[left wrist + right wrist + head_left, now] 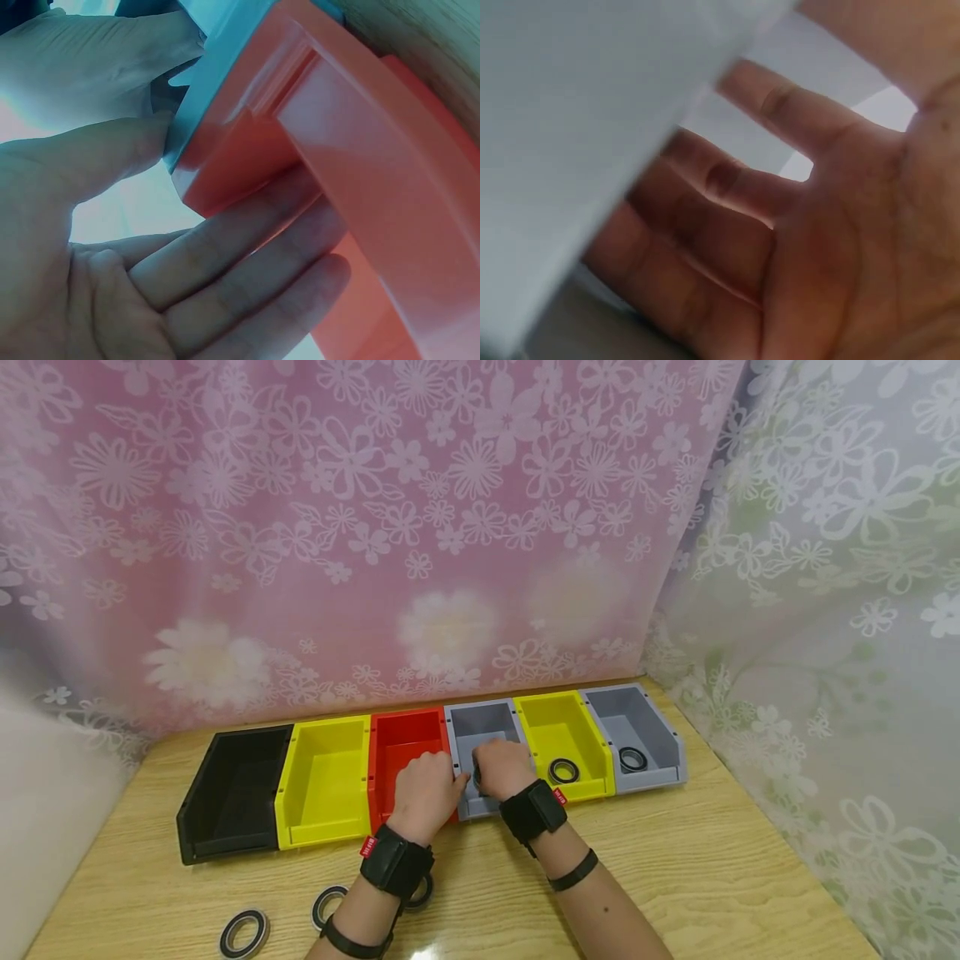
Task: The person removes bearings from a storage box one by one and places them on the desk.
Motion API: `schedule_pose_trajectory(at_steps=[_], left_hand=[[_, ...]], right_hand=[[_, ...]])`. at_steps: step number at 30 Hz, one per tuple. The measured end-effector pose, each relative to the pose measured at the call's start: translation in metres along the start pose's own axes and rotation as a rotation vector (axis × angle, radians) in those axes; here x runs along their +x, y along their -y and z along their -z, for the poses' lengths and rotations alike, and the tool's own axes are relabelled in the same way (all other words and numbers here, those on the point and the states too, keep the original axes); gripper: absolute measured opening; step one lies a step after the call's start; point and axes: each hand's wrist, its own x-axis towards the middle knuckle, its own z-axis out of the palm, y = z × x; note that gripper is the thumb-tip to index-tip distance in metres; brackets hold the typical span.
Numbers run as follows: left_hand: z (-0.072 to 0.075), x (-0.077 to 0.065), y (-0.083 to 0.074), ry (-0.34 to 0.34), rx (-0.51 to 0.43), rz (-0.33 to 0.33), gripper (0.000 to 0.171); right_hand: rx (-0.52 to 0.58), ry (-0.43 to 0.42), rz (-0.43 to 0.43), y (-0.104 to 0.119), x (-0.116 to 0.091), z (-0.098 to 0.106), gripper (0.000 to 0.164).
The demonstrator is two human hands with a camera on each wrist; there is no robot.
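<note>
My left hand [425, 789] is over the front of the red bin [408, 727]. In the left wrist view its fingers [247, 262] are nearly straight, reaching behind the red wall, with the thumb tip right at the grey bin's edge. My right hand [504, 767] reaches into the middle grey bin [480, 714]. Beside its thumb shows part of a black-and-silver ball bearing [477, 778], mostly covered by the hand. The right wrist view has the fingers [802, 120] slightly apart, their tips hidden behind the grey wall; I cannot tell whether they grip the bearing.
Single bearings lie in the right yellow bin [562, 718] and the far-right grey bin [626, 714]. Left of the red bin stand a yellow bin [326, 777] and a black bin [236, 785]. Several bearings lie on the wooden table [150, 893], one [244, 933] left of the left forearm.
</note>
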Motion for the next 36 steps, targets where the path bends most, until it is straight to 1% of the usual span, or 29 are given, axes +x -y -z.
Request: schedule_pose_trajectory(at_steps=[9, 12, 17, 20, 24, 30, 36], left_hand=[[0.0019, 0.0006, -0.0001, -0.017, 0.026, -0.009, 0.039], [0.0022, 0.0007, -0.0003, -0.020, 0.029, -0.011, 0.038], [0.0019, -0.0003, -0.0008, -0.017, 0.021, -0.011, 0.037], [0.0016, -0.0009, -0.0010, -0.014, 0.013, -0.010, 0.036], [0.0014, -0.0013, -0.0010, -0.010, 0.010, -0.010, 0.035], [0.0016, -0.0014, -0.0015, -0.006, 0.011, -0.006, 0.033], [0.0001, -0.0015, -0.0012, -0.013, 0.015, -0.010, 0.033]], right_hand=[[0.063, -0.033, 0.048, -0.0001, -0.0003, -0.0002, 0.009], [0.093, -0.020, 0.051, -0.0004, 0.0001, -0.0005, 0.010], [0.169, 0.033, 0.050, -0.0012, 0.0003, -0.0002, 0.020], [0.196, 0.058, 0.056, -0.0019, 0.0005, -0.0001, 0.023], [0.205, 0.075, 0.062, -0.0034, 0.0014, -0.0005, 0.026], [0.197, 0.055, 0.078, -0.0046, 0.0012, 0.0004, 0.029], [0.167, 0.052, 0.059, -0.0024, -0.0009, 0.0005, 0.029]])
